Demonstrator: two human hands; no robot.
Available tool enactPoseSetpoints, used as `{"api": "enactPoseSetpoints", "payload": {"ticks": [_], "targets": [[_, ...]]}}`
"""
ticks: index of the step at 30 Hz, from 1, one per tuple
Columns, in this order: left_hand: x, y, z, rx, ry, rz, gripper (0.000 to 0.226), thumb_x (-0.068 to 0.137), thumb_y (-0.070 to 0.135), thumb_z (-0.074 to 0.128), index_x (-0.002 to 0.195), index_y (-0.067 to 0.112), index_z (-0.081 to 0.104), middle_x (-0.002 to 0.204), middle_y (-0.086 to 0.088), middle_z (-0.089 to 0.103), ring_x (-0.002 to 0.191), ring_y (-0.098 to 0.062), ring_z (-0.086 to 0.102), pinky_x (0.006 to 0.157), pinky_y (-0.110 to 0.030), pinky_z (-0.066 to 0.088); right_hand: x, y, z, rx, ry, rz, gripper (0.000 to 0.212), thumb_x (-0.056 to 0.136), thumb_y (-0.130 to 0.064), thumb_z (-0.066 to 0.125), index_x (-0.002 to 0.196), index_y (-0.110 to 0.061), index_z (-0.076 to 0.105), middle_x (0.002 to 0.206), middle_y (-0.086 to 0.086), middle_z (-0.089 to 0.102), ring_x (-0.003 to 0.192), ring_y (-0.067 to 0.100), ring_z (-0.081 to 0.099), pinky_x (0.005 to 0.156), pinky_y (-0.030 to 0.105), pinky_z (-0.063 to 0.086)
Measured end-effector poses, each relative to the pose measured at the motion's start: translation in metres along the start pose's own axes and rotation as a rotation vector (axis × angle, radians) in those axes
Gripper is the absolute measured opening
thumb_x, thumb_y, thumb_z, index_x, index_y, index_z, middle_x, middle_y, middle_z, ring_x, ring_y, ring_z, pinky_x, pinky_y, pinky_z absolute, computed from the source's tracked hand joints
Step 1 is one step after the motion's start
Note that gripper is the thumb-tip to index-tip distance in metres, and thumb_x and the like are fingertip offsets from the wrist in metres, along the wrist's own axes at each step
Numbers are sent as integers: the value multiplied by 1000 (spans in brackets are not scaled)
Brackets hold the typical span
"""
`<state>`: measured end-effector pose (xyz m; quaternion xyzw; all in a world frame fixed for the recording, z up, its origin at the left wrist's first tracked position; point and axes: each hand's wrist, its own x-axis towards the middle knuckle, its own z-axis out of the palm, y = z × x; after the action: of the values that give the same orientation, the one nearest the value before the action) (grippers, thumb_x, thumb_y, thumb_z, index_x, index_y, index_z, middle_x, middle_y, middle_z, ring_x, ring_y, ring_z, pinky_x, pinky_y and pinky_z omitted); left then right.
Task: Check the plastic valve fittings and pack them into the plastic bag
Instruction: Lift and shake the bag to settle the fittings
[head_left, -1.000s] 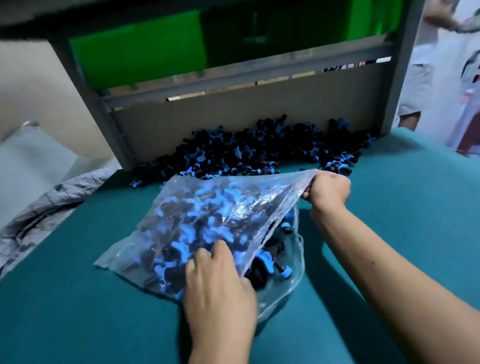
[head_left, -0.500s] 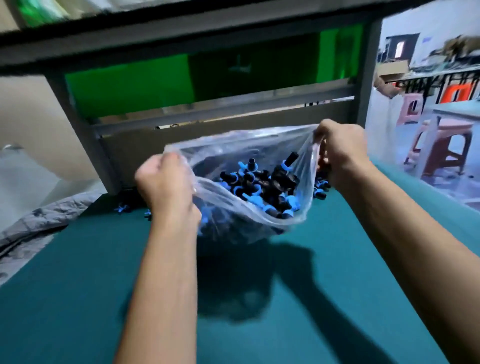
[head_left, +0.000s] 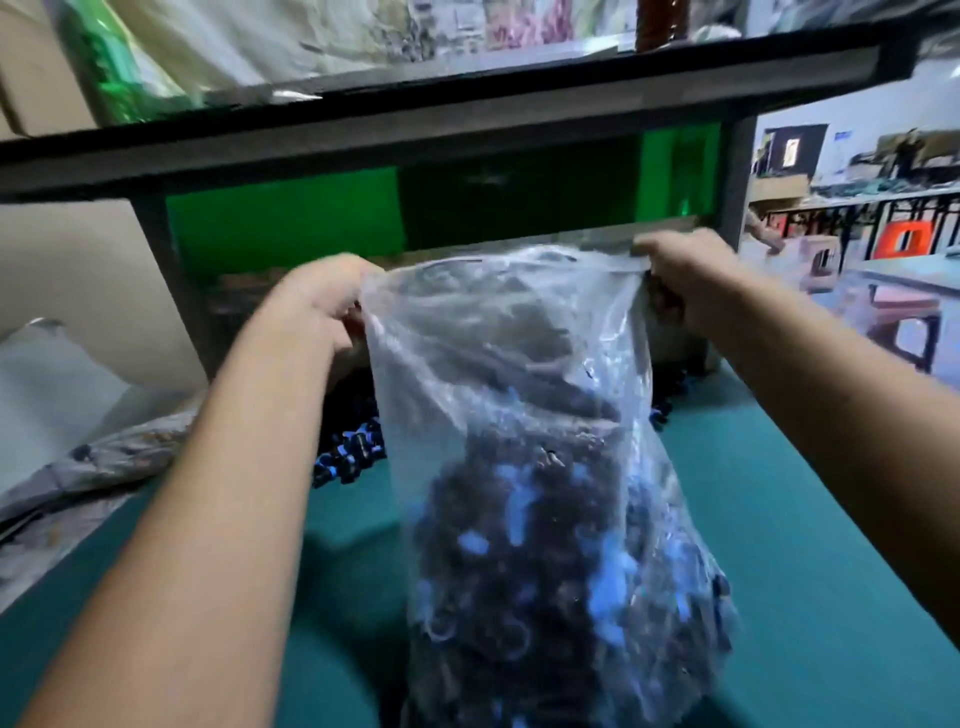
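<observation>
A: Head camera first: what are the hands doing?
B: The left hand (head_left: 317, 301) and the right hand (head_left: 685, 275) each pinch a top corner of the plastic bag (head_left: 519, 415), fingers curled tight round the film, stretching its mouth flat between them.
A: And the bag itself?
B: It hangs upright, lifted in front of the person over the teal table (head_left: 779, 519). The packed valve fittings (head_left: 545, 571), black with blue parts, fill its lower half; the upper half is slack film.
A: Anything loose?
B: More fittings (head_left: 350, 457) lie on the table behind the left forearm, near the grey shelf frame (head_left: 166, 270). A crumpled grey cloth (head_left: 78, 483) sits at the left edge.
</observation>
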<state>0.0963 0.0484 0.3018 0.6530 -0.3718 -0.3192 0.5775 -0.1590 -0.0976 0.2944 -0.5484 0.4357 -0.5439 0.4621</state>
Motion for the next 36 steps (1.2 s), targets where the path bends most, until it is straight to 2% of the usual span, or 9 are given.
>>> {"api": "enactPoseSetpoints", "payload": {"ticks": [3,7,11,15,17,21,23,29,36], "targets": [[-19,-11,5,14,75,75,20,94,6,59,76,12,57,69,-6,55,60,-15,52,62,-28,44,1,23,-9,127,-33,96,28,84,-10,55,62,-19,39,36,-4,30,26,10,26,42,10,27],[-47,-15,4,200,-132,224,68,69,92,57,100,33,73,120,5,69,107,-14,65,76,-32,55,1,17,-12,238,-20,132,20,76,-11,50,64,-21,39,53,1,36,46,17,33,54,22,28],[-53,-34,-3,574,-278,338,65,51,78,84,87,24,76,79,8,72,65,0,59,62,-21,53,-9,10,-13,350,15,153,12,76,-10,52,72,-19,45,63,4,42,56,18,41,63,29,35],[-38,-37,3,671,130,564,62,90,47,72,52,4,51,48,-2,44,49,-11,37,53,-25,31,-17,-9,-17,402,-18,100,27,83,-8,52,66,-21,36,51,-2,33,38,12,33,43,15,28],[-41,-24,9,569,470,818,68,104,41,57,47,14,32,45,3,28,43,-8,28,51,-30,25,-25,-28,-23,474,-49,39,24,83,-11,55,69,-19,38,57,0,38,47,17,44,61,22,48],[-43,1,8,395,844,955,71,105,54,38,52,8,49,50,-10,51,49,-26,50,58,-35,28,-27,-50,-33,503,10,-110,22,79,-17,59,69,-19,39,53,-3,33,46,14,35,61,26,34],[-39,-3,14,475,945,853,72,106,53,35,53,6,45,56,-20,47,60,-42,49,62,-39,28,-27,-42,-26,382,25,-101,17,84,-16,57,75,-17,42,55,-1,35,40,12,32,51,20,27],[-28,-22,15,244,1072,851,69,105,50,41,52,6,44,53,-25,47,53,-31,36,60,-34,21,-19,-34,-23,397,48,-234,34,83,-10,56,57,-20,37,44,1,27,32,14,25,44,15,18],[-16,-45,18,-122,235,265,38,89,15,76,58,17,54,64,-10,57,60,-21,50,62,-32,38,-11,-22,-21,376,78,-110,35,88,-12,55,59,-19,37,41,-2,30,28,8,28,39,13,20]]}}
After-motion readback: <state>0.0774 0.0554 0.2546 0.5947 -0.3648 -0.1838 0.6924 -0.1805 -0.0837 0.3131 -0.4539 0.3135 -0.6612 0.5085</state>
